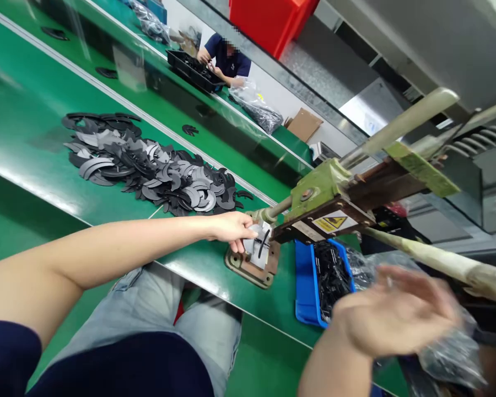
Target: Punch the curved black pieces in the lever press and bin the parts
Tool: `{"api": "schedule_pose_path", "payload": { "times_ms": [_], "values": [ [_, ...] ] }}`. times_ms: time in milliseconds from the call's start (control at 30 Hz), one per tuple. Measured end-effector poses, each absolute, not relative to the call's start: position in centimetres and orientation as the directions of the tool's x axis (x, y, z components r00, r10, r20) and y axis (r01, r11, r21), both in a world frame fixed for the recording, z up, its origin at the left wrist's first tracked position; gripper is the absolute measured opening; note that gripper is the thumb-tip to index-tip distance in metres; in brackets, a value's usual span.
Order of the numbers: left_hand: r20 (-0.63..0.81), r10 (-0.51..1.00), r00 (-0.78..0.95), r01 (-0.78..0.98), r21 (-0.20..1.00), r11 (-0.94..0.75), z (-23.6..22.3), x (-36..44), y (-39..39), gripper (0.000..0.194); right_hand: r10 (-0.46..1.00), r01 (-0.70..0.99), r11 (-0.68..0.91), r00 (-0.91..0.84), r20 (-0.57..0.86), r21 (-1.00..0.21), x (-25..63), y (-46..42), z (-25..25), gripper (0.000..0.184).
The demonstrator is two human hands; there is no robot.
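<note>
My left hand [233, 229] pinches a grey crescent-shaped plastic piece [250, 242] at the metal fixture [264, 256] of a hand press. A thin black curved strip [264, 244] lies across the fixture, right beside my fingertips. The green press head [318, 190] stands just above and to the right of it. My right hand [400, 311] is raised at the lower right, blurred by motion. Its fingers look stretched and apart, with nothing visible in them. Near it runs the long pale press lever [434, 256], which it does not appear to touch.
Grey and black curved pieces [157, 173] are heaped on the green bench [28, 121]. A blue bin [306, 286] of small black parts stands right of the press, near clear plastic bags [450, 353]. Across a divider sits a co-worker [227, 60] with a black tray [194, 71].
</note>
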State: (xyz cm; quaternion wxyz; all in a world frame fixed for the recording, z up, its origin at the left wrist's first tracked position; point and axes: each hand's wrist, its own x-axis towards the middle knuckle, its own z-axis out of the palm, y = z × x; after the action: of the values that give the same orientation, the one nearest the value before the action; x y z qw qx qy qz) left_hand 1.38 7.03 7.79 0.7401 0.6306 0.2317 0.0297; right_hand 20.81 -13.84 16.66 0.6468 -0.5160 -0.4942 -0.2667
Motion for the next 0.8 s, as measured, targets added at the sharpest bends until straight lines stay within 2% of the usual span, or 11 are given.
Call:
{"api": "schedule_pose_path", "payload": {
  "times_ms": [33, 67, 167, 267, 433, 500, 600, 667, 800],
  "values": [
    [-0.286, 0.320, 0.903, 0.228, 0.951, 0.207, 8.2, 0.5, 6.8, 0.035, 0.252, 0.818, 0.237, 0.469, 0.846, -0.524, 19.9, -13.7, 14.5, 0.025],
    [-0.269, 0.304, 0.914, 0.210, 0.954, 0.214, 8.6, -0.4, 6.4, 0.037, 0.398, 0.772, 0.186, 0.506, 0.765, -0.608, 18.8, -13.6, 12.4, 0.025],
    [-0.232, 0.266, 0.935, 0.172, 0.958, 0.231, 9.6, -2.3, 5.2, 0.040, 0.700, 0.625, 0.132, 0.490, 0.519, -0.769, 15.2, -13.5, 7.0, 0.030],
    [-0.224, 0.249, 0.942, 0.173, 0.962, 0.210, 9.9, -3.1, 4.0, 0.040, 0.770, 0.562, 0.134, 0.460, 0.443, -0.816, 12.4, -13.1, 4.3, 0.028],
    [-0.221, 0.257, 0.941, 0.202, 0.974, 0.099, 9.6, -3.7, 2.9, 0.033, 0.730, 0.629, 0.150, 0.449, 0.515, -0.762, 11.2, -12.8, 3.4, 0.021],
    [-0.159, 0.379, 0.912, 0.198, 0.978, -0.067, 9.8, -4.2, 2.6, 0.029, 0.742, 0.676, 0.138, 0.413, 0.528, -0.723, 11.4, -13.1, 3.4, 0.020],
    [0.100, 0.570, 0.816, 0.185, 0.889, -0.420, 10.6, -4.9, 2.1, 0.032, 0.773, 0.755, 0.114, 0.341, 0.535, -0.646, 11.9, -13.7, 3.7, 0.017],
    [0.202, 0.533, 0.822, 0.165, 0.811, -0.562, 10.9, -5.0, 1.8, 0.030, 0.793, 0.800, 0.107, 0.289, 0.536, -0.590, 12.0, -14.0, 4.2, 0.016],
    [0.146, 0.420, 0.896, 0.156, 0.781, -0.605, 10.9, -4.6, 1.4, 0.037, 0.841, 0.864, 0.128, 0.166, 0.515, -0.487, 12.0, -14.0, 5.4, 0.016]
  ]
}}
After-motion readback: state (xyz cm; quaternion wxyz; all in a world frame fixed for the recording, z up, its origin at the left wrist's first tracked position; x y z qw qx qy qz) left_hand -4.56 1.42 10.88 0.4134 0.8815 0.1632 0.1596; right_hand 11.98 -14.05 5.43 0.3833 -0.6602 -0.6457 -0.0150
